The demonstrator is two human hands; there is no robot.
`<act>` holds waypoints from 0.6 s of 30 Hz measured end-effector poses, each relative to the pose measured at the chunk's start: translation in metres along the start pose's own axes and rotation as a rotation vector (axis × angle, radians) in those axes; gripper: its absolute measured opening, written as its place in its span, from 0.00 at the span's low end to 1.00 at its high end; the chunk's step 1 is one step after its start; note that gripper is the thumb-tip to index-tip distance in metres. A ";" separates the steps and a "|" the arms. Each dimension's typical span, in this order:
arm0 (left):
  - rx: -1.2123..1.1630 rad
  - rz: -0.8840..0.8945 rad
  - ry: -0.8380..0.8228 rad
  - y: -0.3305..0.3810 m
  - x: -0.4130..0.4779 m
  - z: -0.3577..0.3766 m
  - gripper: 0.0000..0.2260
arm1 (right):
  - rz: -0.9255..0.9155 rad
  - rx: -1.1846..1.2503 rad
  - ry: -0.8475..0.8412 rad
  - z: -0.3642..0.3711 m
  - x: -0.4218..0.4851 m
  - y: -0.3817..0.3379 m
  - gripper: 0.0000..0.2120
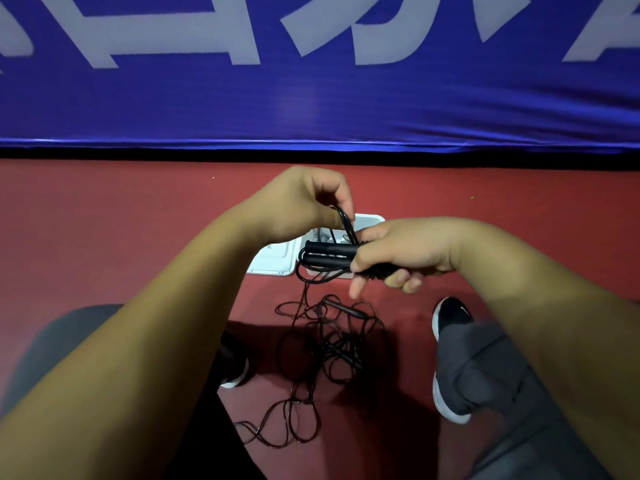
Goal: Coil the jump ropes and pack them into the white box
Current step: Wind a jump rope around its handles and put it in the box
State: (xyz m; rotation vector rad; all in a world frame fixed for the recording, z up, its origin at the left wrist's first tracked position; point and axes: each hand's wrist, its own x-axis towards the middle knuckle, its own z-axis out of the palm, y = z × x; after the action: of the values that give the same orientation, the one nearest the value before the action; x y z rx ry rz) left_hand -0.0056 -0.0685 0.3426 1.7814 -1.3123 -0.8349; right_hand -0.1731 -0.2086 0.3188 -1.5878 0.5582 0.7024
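On the head camera I see the right hand (398,254) with its fingers (401,282) curled round the two black handles of a jump rope (329,252), held level in the air above the white box (273,261). The left hand (304,206) pinches a loop of that rope's cord between thumb and fingers, just above the handles. The box sits on the red floor (104,237), near a blue banner (311,98) (white lettering, cut off). Closer to me a loose tangle of ropes (332,341) lies on the floor beside a black shoe (453,317), one cord rising to the held bundle.
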 end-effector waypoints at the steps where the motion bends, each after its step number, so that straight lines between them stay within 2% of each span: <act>1: 0.004 0.007 0.019 0.001 -0.001 -0.001 0.07 | -0.017 -0.017 0.032 -0.001 0.001 0.000 0.10; 4: 0.041 -0.027 0.024 0.004 -0.002 -0.002 0.07 | -0.049 -0.080 0.198 -0.008 0.008 0.003 0.11; 8: 0.188 -0.059 -0.069 0.007 -0.005 -0.003 0.09 | -0.035 -0.091 0.378 -0.012 0.018 0.007 0.09; 11: 0.166 -0.146 -0.092 0.006 -0.006 0.001 0.11 | -0.056 -0.121 0.494 -0.013 0.021 0.009 0.10; 16: 0.069 -0.381 -0.096 -0.003 -0.004 0.011 0.07 | -0.143 0.097 0.622 -0.008 0.026 0.003 0.06; 18: 0.056 -0.484 -0.147 -0.008 -0.004 0.018 0.11 | -0.186 0.167 0.620 -0.007 0.028 0.001 0.07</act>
State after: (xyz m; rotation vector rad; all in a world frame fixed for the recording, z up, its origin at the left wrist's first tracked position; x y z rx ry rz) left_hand -0.0184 -0.0664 0.3274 2.1565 -1.0079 -1.2187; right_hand -0.1534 -0.2142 0.2990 -1.6650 0.8781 0.0066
